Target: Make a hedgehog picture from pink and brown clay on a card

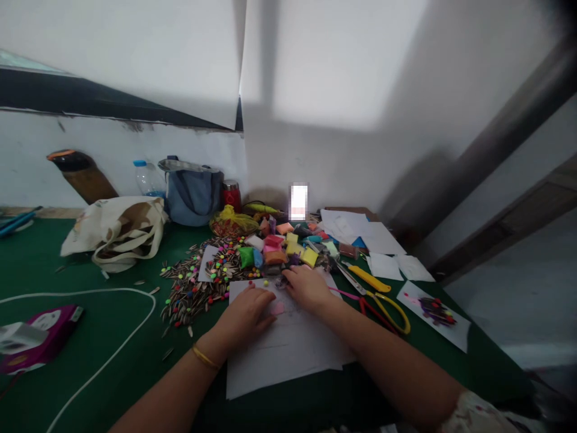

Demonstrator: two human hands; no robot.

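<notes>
My left hand (246, 313) lies on a stack of white paper (288, 355), fingers apart and thumb toward the right. Beside its fingertips, a small flat pink piece (277, 308) rests on the paper. At the paper's far edge my right hand (309, 288) has its fingers bent and close together over a crumpled clear wrapper (280, 281); what they grip is hidden. Just beyond lies a heap of colourful soft clay packets (274, 257). Left of the paper spreads a pile of striped sunflower seeds (189, 297) mixed with small coloured balls.
Scissors with yellow handles (396, 319) and a yellow utility knife (369, 278) lie right of my right hand. Farther right is a white card (451, 334) bearing seeds. A cloth bag (121, 228), blue bag (193, 195) and white cable (112, 349) are leftward.
</notes>
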